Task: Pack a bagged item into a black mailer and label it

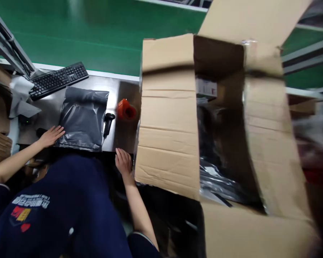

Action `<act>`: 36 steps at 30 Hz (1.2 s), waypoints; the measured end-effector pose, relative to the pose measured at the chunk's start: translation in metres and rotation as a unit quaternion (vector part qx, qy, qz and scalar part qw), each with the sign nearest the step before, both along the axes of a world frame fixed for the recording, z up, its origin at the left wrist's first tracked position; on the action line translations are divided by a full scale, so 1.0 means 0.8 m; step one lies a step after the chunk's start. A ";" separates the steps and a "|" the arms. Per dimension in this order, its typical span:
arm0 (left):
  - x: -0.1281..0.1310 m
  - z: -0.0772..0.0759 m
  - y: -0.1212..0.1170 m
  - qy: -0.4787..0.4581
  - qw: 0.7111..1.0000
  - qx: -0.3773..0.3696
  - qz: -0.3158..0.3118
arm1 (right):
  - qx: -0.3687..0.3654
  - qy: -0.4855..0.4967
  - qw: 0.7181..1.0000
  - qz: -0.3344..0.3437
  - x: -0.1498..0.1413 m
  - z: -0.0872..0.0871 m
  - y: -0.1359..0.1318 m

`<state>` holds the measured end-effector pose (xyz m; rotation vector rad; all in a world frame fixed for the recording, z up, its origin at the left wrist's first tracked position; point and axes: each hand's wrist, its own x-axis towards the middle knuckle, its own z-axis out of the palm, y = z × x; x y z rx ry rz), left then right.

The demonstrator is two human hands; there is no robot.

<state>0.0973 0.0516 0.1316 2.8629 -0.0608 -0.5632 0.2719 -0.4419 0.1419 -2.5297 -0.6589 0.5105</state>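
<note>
Hands are resting flat and open on the desk [121,86]: left hand [50,136] touching a sealed grey mailer bag [83,118], right hand [123,162] gripping nothing beside an open cardboard box [168,118] holding more dark bags, apparently unpacked as yet.

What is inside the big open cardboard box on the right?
The big brown cardboard box holds shiny black plastic bags and, near its far wall, a small white-labelled package. Anything beneath the bags is covered, and the deeper interior is too dark to tell.

Carton [167,118] interior dark – contents unclear; right edge blurred.
</note>
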 end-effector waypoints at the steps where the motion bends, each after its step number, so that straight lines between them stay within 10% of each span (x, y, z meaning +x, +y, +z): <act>1: -0.003 0.001 0.004 0.007 1.000 -0.004 -0.002 | -0.005 -0.002 0.998 0.064 0.009 -0.009 0.023; 8: -0.035 0.008 -0.003 0.044 0.998 -0.035 -0.015 | -0.083 -0.048 0.912 0.398 0.061 -0.036 0.134; 15: -0.076 -0.010 -0.029 0.046 0.993 -0.105 0.011 | -0.101 -0.042 0.894 0.435 0.046 -0.067 0.077; 25: -0.066 0.006 -0.016 0.045 0.953 -0.255 0.159 | 0.156 0.064 0.960 0.225 0.040 -0.103 0.064; 29: -0.015 0.021 -0.005 -0.023 0.855 -0.322 0.405 | 0.186 0.087 0.978 0.044 0.070 -0.093 0.106; 36: 0.100 0.010 -0.011 -0.206 0.787 -0.201 0.545 | 0.135 0.019 0.980 -0.145 0.123 -0.069 0.222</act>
